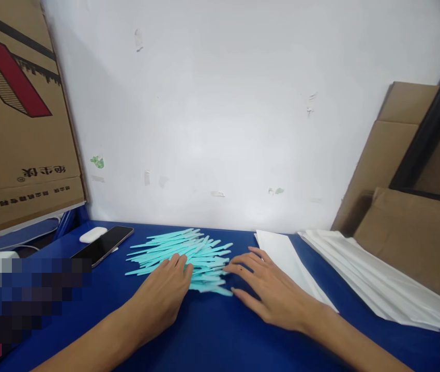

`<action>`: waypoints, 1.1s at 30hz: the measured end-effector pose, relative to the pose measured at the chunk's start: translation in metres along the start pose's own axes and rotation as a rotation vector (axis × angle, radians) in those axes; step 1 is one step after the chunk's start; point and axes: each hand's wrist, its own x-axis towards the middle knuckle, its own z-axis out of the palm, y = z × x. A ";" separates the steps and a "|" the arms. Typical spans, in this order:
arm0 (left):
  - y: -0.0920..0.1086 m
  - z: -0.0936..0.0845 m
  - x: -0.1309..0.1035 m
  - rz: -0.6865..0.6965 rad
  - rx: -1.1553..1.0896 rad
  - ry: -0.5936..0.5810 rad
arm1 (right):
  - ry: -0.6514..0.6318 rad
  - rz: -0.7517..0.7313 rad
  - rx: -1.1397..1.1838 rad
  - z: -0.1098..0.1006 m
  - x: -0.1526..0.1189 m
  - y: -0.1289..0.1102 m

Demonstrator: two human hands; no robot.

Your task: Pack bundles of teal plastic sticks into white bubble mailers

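A loose pile of thin turquoise sticks (188, 248) with paler ends lies on the blue table (204, 336). My left hand (167, 289) rests on the near side of the pile, its fingers bent and close together; whether they grip a stick is hidden. At the pile's right end is my right hand (266, 289), fingers spread, the fingertips at the pale stick ends and nothing held in the palm. White sheets (285, 258) lie flat just behind and right of my right hand.
A phone (107, 244) and a white case (93, 234) lie at the left. More white sheets (359, 279) are stacked at the right, beside brown cardboard (413, 243). A large printed carton (18, 144) stands at the left, and a white wall (212, 113) rises behind the table.
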 end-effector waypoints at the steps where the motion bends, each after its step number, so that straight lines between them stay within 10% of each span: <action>1: 0.002 0.001 -0.001 0.004 0.017 -0.004 | -0.019 0.005 0.015 0.001 -0.001 -0.002; 25: 0.033 -0.010 -0.012 0.114 -0.110 -0.081 | -0.022 -0.129 -0.402 0.027 0.008 -0.014; 33: 0.038 0.013 -0.009 0.130 0.029 0.024 | -0.032 -0.121 -0.399 0.033 0.008 -0.033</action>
